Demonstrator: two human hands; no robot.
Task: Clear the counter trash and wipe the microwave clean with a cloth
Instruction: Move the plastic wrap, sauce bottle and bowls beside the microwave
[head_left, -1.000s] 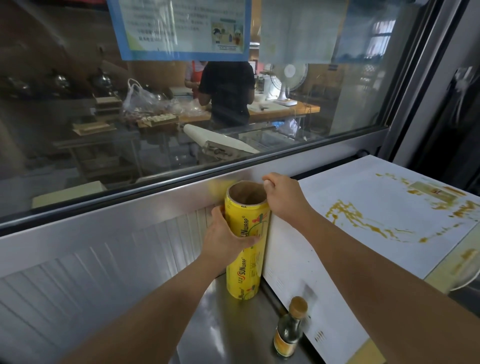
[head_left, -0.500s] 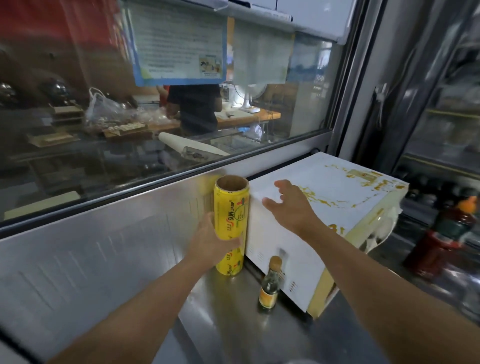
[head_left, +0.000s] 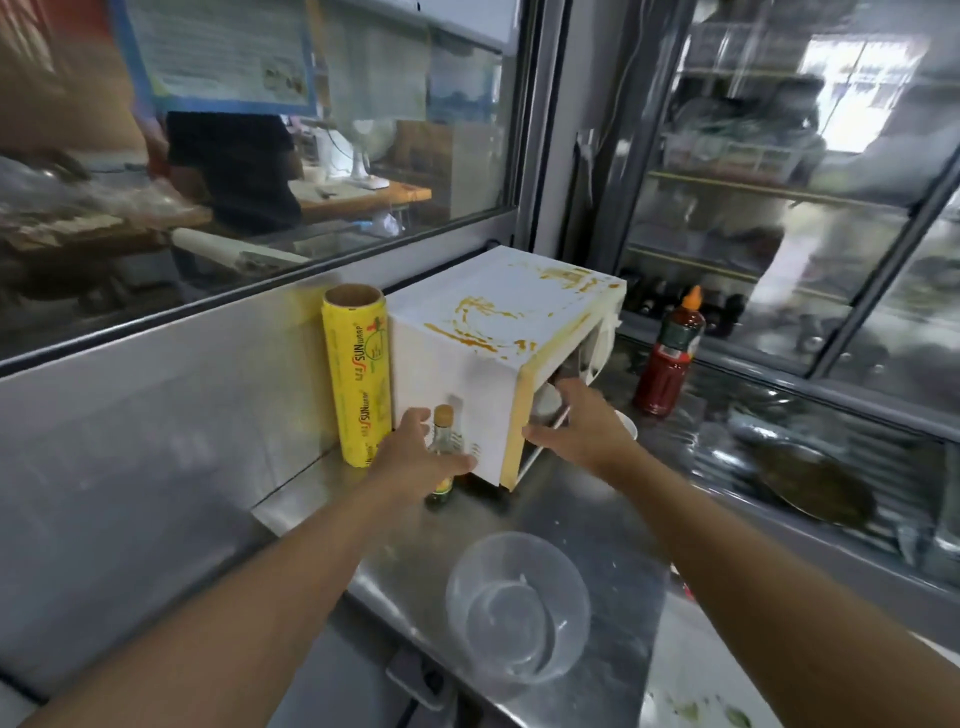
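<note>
Reaching forward over the stainless steel counter (head_left: 582, 525), both bare arms extend toward the white box-shaped microwave (head_left: 498, 332), which sits against the steel wall below the window, its top smeared with yellow-orange sauce. Left hand (head_left: 415, 457) is at the small glass bottle with a cork-coloured cap (head_left: 442, 452) beside the microwave's side wall, fingers curling round it; whether the grip is closed, cannot tell. Right hand (head_left: 576, 421) is spread open, empty, at the microwave's front corner. Tall yellow roll of cling film (head_left: 357, 379) stands upright just left of the microwave, touching or nearly so. Red sauce bottle with orange nozzle (head_left: 672, 353) stands to the right. Clear plastic bowl (head_left: 517, 605) sits near the counter's front edge. No cloth in sight.
</note>
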